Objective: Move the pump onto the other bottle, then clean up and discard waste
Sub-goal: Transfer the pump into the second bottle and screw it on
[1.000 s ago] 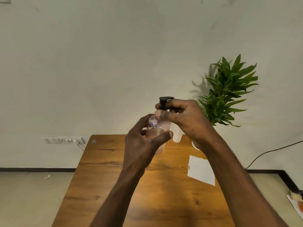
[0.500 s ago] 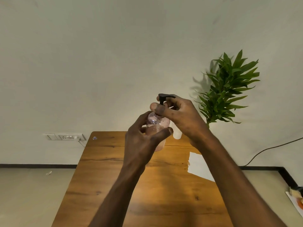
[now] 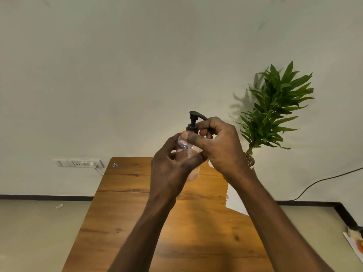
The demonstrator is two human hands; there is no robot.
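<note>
A clear bottle [image 3: 184, 149] with pinkish liquid is held up above the wooden table [image 3: 125, 193]. My left hand [image 3: 170, 169] wraps around its body. A black pump [image 3: 193, 119] sits on the bottle's neck, its nozzle pointing right. My right hand [image 3: 218, 144] grips the pump's collar and nozzle from the right, with the thumb across the bottle's shoulder. A white object [image 3: 210, 163], perhaps the other bottle, shows only as a sliver behind my right hand.
A white sheet of paper [image 3: 234, 201] lies on the table's right side, partly under my right forearm. A green plant [image 3: 275, 107] in a small vase stands at the table's far right corner. A wall socket [image 3: 78, 163] is at left, a cable [image 3: 324, 181] at right.
The pump has turned on the bottle's neck, and its head now shows more fully above my right fingers. Both hands and the bottle stay held above the table.
</note>
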